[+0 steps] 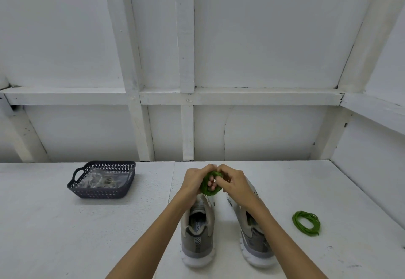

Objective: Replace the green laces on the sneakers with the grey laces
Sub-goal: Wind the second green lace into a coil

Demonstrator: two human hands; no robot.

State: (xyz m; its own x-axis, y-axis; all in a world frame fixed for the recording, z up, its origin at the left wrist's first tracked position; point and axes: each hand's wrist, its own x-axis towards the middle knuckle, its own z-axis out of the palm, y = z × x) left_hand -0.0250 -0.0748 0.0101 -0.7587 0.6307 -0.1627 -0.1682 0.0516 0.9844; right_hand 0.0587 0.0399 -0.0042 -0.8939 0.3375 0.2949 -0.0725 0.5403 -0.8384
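The fingers of the left hand poke through the middle of a green lace coil, curled round its strands, while the right hand pinches the top of the same coil from the 3 o'clock side; both hands are closed on it and meet thumb to thumb above it. The coil is held up off the worktop, just over the toes of the two sneakers. Below the hands, towards 6 o'clock, the left sneaker and the right sneaker stand side by side, heels towards the person, grey and white, a little apart. A second green coil lies flat on the worktop at about 4 o'clock from the hands, well clear of the right sneaker. Out at 9 o'clock sits a dark lattice basket with handles, holding a clear packet of what look like the grey laces
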